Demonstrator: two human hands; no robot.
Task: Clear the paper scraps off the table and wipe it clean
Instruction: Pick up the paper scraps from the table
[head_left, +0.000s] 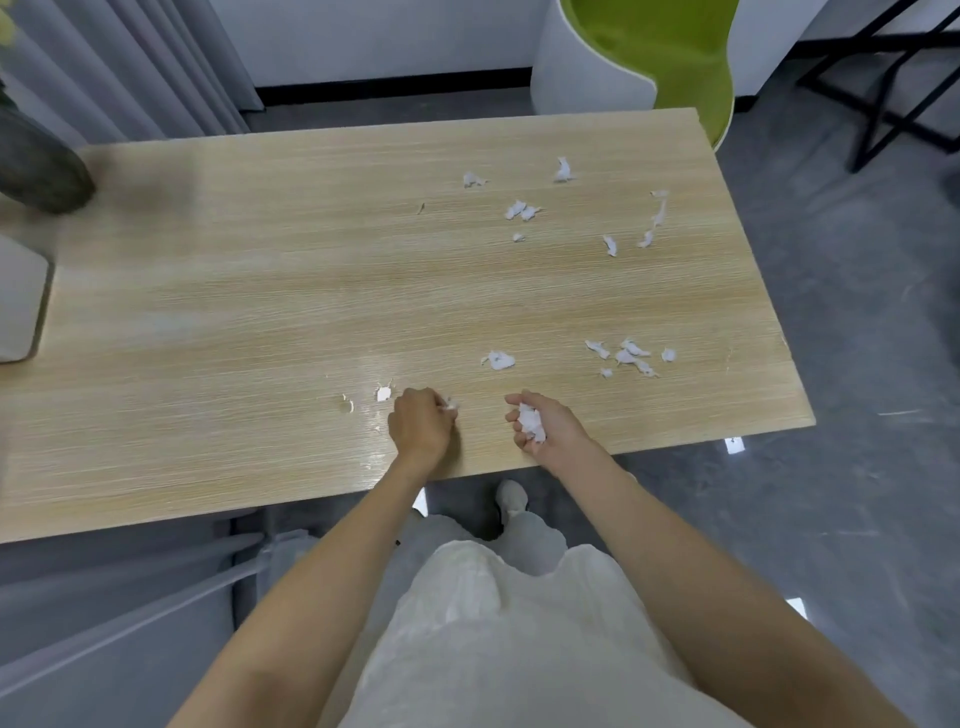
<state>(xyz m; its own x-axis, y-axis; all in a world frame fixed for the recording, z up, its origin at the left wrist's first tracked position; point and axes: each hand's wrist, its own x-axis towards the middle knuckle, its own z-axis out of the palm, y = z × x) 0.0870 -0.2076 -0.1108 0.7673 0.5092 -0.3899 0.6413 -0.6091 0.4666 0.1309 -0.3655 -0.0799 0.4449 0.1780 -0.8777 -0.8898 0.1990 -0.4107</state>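
A light wooden table (270, 291) carries several white paper scraps. My left hand (422, 427) rests knuckles-up near the front edge and pinches a small scrap (451, 404) at its fingertips. My right hand (545, 431) lies palm-up beside it, fingers curled round a wad of collected scraps (531, 422). One scrap (500, 359) lies just beyond my hands. A cluster of scraps (626, 356) sits at the right front, and more scraps (522, 210) are scattered at the far right. Two tiny bits (383, 393) lie left of my left hand.
A green and white chair (670, 57) stands past the table's far right corner. A dark blurred object (39, 166) and a grey box (21, 301) sit at the table's left end. Grey curtains hang at the back left. Black frame legs (893, 109) stand at the right.
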